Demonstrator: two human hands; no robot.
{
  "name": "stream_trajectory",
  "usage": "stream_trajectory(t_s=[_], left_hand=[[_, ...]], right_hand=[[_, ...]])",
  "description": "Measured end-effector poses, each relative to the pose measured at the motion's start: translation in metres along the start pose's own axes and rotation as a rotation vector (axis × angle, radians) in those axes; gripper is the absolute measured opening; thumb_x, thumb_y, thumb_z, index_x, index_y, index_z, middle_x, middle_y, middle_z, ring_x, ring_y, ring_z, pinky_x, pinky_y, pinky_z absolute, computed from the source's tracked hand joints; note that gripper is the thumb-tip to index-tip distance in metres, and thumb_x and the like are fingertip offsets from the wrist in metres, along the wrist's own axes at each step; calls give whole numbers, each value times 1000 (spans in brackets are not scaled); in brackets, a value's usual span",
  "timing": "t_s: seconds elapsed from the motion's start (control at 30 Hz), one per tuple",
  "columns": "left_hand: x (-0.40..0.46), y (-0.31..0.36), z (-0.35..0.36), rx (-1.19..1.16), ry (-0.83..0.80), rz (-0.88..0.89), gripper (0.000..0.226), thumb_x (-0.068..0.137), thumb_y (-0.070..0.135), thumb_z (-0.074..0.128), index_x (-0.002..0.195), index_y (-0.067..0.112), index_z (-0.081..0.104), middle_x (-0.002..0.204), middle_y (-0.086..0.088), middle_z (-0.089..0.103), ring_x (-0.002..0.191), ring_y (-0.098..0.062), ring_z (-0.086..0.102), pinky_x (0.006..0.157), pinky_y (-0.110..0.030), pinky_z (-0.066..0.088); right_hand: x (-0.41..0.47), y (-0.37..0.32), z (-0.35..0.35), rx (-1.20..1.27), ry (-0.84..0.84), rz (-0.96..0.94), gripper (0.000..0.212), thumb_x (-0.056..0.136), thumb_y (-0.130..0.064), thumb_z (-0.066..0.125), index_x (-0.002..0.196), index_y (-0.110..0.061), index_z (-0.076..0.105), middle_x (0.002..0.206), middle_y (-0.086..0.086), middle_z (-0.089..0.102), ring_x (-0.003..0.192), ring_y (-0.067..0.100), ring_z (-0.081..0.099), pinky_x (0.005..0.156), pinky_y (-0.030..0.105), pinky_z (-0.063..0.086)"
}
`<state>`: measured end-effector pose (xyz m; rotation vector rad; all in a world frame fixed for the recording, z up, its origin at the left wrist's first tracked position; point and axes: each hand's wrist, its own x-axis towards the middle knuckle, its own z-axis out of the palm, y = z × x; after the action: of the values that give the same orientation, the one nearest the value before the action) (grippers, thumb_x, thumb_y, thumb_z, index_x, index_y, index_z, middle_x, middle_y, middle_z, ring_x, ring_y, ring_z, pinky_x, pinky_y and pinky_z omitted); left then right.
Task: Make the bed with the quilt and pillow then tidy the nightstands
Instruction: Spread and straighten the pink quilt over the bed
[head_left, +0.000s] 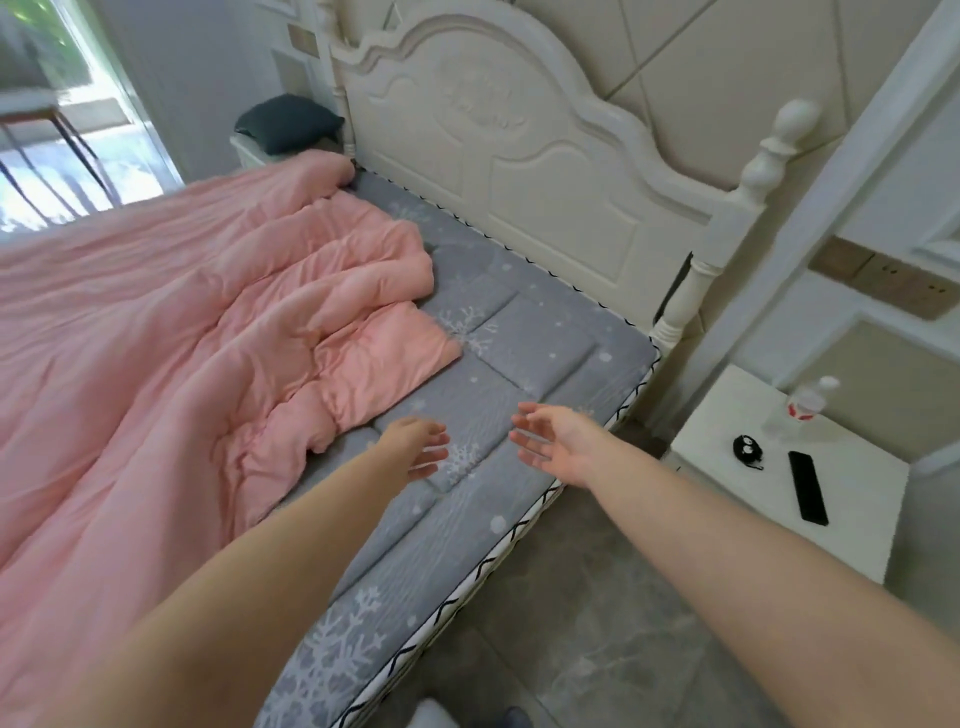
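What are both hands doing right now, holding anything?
Left hand: open, holding nothing, above the mattress.
Right hand: open, holding nothing.

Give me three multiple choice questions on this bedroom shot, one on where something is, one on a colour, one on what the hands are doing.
1. Where is the dark pillow?
A. on the far nightstand beside the headboard
B. on the quilt
C. on the floor

2. What colour is the quilt?
A. grey
B. pink
C. white

3. What are the hands doing?
A. gripping the quilt
B. holding the remote
C. both open, holding nothing

Key: 1 A, it sits left of the headboard, off the bed. 2 B, the bunched cover is pink on a grey mattress. 3 C, the left hand and right hand are spread above the mattress.
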<state>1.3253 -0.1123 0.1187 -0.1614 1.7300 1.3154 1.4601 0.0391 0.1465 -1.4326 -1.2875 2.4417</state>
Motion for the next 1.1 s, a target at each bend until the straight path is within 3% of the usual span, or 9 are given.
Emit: stream_trajectory(t_s=[0.07,0.2,0.4,0.67,0.97,1.1], left_hand=[[15,8,-4,-8,24,-32,7,93,18,58,90,15,62,90,0,67,80,-15,64,72,-28,49],[48,28,-15,-45,75,-62,12,94,19,55,84,14,61,90,0,66,86,-16,63,75,-29,48],[93,70,-6,19,127,-14,10,93,15,54,83,13,56,82,-2,64,61,-12,48,58,-24,43],[140,108,17,79,74,-15,9,91,20,58,94,13,62,89,-2,68,74,-15,62,62,-25,47],[218,139,82,-17,189,-97,12,95,19,54,97,11,62,88,-2,67,73,-14,61,62,-26,47],[257,164,133,-144,260,-85,10,97,17,48,97,11,56,88,-4,60,71,-16,58,63,-27,45]], right_hand=[[18,-6,-1,-5,-27,32,23,93,-7,45,91,-23,61,65,-7,69,79,15,63,71,30,45],[43,-29,-3,-41,11,72,21,94,-9,45,90,-22,60,81,-4,64,79,15,62,71,29,45],[77,-86,-13,-62,112,29,20,93,-8,43,86,-20,58,81,-3,61,75,13,60,68,28,43],[117,-127,-20,-106,109,70,19,93,-9,44,90,-20,59,82,-2,63,75,13,62,70,29,44],[221,-191,-57,-160,1,149,19,94,-8,43,90,-20,58,81,-2,62,74,13,60,67,27,42],[274,-220,-71,-244,-68,155,22,97,-7,38,101,-19,55,85,-2,62,79,14,59,73,30,45]])
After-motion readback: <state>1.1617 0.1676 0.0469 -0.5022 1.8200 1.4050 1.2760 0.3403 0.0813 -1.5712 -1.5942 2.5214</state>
